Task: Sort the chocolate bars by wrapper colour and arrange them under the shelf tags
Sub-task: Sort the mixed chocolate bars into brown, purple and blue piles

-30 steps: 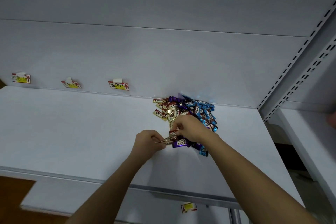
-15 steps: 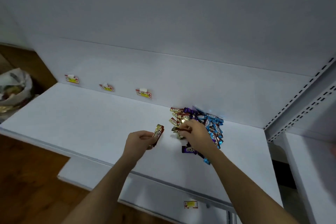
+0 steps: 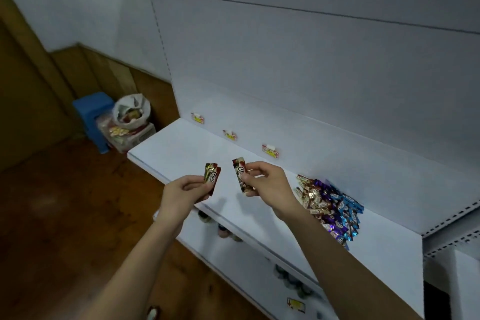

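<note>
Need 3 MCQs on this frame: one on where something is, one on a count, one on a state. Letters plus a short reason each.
1. Where is the pile of chocolate bars?
A. on the white shelf, right of the tags
B. on the floor
C. on the blue stool

2. How many shelf tags sit along the back of that shelf?
A. one
B. three
C. six

3. What is the left hand doing?
A. lying flat on the shelf
B. hanging with nothing in it
C. holding gold-and-red bars in its grip

Answers:
1 A, the pile lies on the shelf to the right of the last tag.
2 B, three tags show in a row.
3 C, its fingers pinch the bars above the shelf edge, as the right hand does with another bar.
</note>
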